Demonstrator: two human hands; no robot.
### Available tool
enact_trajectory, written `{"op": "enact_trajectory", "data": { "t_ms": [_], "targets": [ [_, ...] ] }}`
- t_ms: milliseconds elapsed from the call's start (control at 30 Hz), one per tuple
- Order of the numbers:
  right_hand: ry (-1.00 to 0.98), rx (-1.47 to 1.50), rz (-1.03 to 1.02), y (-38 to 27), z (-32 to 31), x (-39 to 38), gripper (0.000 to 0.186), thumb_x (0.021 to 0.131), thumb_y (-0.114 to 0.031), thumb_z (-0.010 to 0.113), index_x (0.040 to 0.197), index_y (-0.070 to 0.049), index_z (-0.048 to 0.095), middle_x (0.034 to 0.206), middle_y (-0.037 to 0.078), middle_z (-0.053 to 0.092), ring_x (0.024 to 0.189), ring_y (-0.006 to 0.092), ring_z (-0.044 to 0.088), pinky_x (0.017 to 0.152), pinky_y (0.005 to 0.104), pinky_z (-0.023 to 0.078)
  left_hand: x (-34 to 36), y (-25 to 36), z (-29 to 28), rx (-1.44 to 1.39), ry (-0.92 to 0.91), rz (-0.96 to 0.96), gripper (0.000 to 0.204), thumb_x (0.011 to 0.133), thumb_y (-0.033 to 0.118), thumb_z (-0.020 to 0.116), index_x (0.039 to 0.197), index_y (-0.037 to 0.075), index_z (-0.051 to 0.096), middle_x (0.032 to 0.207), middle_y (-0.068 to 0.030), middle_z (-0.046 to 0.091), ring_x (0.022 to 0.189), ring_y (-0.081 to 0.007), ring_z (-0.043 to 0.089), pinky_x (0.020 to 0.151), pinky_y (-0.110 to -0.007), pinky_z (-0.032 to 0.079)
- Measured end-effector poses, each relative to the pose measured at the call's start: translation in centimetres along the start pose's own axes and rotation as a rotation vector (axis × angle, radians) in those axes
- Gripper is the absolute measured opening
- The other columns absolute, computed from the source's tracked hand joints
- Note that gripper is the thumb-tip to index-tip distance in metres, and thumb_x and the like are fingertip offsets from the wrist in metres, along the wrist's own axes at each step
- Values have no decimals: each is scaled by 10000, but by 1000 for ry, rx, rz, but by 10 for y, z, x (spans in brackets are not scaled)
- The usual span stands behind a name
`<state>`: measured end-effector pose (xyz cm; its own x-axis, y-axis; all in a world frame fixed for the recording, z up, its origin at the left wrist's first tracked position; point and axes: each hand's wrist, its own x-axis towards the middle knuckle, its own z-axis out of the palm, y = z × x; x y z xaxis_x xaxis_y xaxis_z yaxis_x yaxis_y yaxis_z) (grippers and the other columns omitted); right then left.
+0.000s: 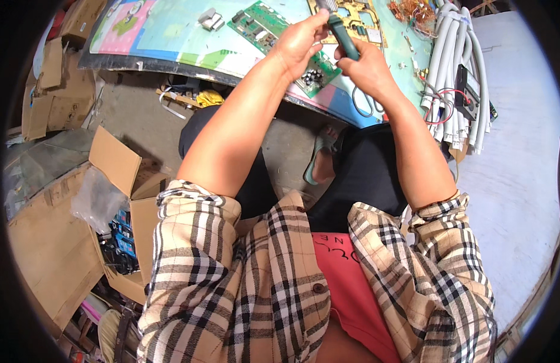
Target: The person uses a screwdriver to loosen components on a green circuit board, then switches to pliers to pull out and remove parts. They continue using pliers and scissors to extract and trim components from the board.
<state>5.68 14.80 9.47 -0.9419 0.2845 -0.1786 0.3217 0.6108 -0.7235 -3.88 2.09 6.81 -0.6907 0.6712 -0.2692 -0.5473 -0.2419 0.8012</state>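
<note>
My right hand [369, 68] is wrapped round the dark green handle of a hand tool [343, 37] with a grey upper end; its exact kind I cannot make out. My left hand [299, 47] is closed at that grey end, with thumb and fingers against it. Beneath my hands lies a green circuit board [260, 25] on the table, partly covered by my left hand and wrist. A yellow-brown circuit board [372, 17] with cut-outs lies beyond the tool. Below my right hand hangs a dark looped cord [360, 104].
The table [171, 45] has a colourful cover and holds a small grey metal part [211, 19]. On the right are copper wire scraps [413, 13], a bundle of grey tubes [449, 54] and a black device [467, 92] with red leads. Cardboard boxes [113, 151] stand at left.
</note>
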Motion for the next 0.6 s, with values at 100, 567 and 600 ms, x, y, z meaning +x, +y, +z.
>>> {"op": "enact_trajectory", "data": {
  "t_ms": [100, 567, 600],
  "targets": [
    [-170, 694, 267, -8, -11, -24, 290, 742, -46, 507, 996, 41, 617, 925, 131, 649, 788, 202, 652, 698, 293, 532, 0, -3, -15, 330, 195, -14, 409, 903, 365, 566, 1147, 37, 583, 1092, -82, 629, 1058, -219, 568, 952, -353, 419],
    [-525, 1042, 750, 63, 40, -76, 365, 740, 23, 479, 1081, 96, 587, 984, 136, 557, 877, 224, 572, 788, 370, 545, 3, -81, -71, 1796, 163, -199, 860, 741, 393, 751, 1422, 87, 324, 1462, -170, 323, 1327, -322, 352, 1072, -375, 351],
    [-520, 1031, 762, 62, 40, -75, 360, 741, 23, 478, 1077, 90, 591, 969, 130, 552, 847, 226, 575, 774, 374, 549, 4, -81, -71, 1794, 140, -213, 869, 736, 397, 756, 1418, 87, 318, 1456, -192, 315, 1329, -345, 337, 1070, -386, 350]
  ]
}}
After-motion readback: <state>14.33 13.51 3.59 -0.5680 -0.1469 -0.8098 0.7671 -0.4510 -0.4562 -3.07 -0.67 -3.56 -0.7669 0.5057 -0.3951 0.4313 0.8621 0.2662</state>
